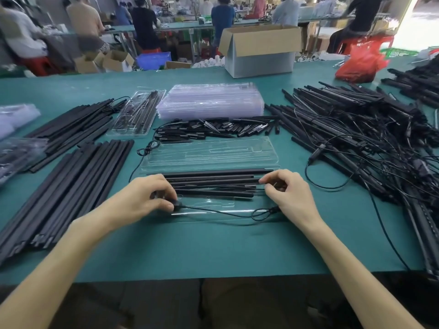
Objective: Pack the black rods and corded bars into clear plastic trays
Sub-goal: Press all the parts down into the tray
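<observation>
A clear plastic tray (209, 206) lies in front of me on the green table, its open lid (209, 154) folded back behind it. Several black rods (211, 180) lie side by side in the tray. A thin black cord (218, 211) runs along the tray's near edge and ends in a small loop at the right. My left hand (145, 198) pinches the cord's black plug at the tray's left end. My right hand (287, 188) has curled fingers on the rods' right ends; what it holds is hidden.
Rows of black rods (71, 176) lie to the left. A tangled heap of corded bars (361, 129) fills the right. Behind the tray lie small black pieces (213, 129), a stack of empty trays (210, 100) and a packed tray (136, 112). Other people work at far tables.
</observation>
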A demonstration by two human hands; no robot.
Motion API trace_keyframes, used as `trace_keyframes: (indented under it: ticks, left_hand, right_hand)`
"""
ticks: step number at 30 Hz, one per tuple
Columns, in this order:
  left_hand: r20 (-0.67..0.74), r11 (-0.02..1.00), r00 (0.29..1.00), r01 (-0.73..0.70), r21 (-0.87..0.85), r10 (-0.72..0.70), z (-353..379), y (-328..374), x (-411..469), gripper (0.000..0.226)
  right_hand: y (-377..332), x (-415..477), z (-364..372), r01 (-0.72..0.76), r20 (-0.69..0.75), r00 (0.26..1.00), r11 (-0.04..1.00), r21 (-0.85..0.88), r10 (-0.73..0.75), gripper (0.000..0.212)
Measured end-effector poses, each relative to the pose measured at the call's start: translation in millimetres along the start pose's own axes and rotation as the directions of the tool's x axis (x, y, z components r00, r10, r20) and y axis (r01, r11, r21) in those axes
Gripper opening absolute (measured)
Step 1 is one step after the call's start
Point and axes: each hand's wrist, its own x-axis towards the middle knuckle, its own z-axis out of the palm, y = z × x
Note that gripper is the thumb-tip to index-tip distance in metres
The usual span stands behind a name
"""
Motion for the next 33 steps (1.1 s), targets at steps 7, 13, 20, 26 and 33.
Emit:
trace_keyframes:
  ticks: [7,13,20,26,33]
  left_hand:
    - [-0.145,0.995,0.987,-0.081,-0.063,0.071,34,26,16,0.017]
    - [-0.163,0.996,0.985,-0.064,-0.058,0.054,62,42,28,0.022]
    - [-0.151,0.996,0.988,-0.054,-0.068,0.043,56,41,28,0.011]
    - [-0.215,0.932,0.931,-0.23,0.278,0.294,65,47,19,0.011]
    - [-0.189,0.867,0.891,-0.32,0.381,0.412,66,48,15,0.014]
  right_hand:
    - [1,0,-4,-0.048,-0.011,0.999,0.997,0.059,0.049,0.021]
    - [-2,-1,-3,-0.033,-0.037,0.999,0.996,0.084,0.036,0.021]
    - [-1,1,-1,-0.032,-0.034,0.999,0.998,0.052,0.034,0.02]
    - [0,2,0,-0.026,-0.036,0.999,0.999,0.022,0.027,0.021]
    - [0,2,0,-0.022,-0.036,0.999,1.0,0.013,0.022,0.021]
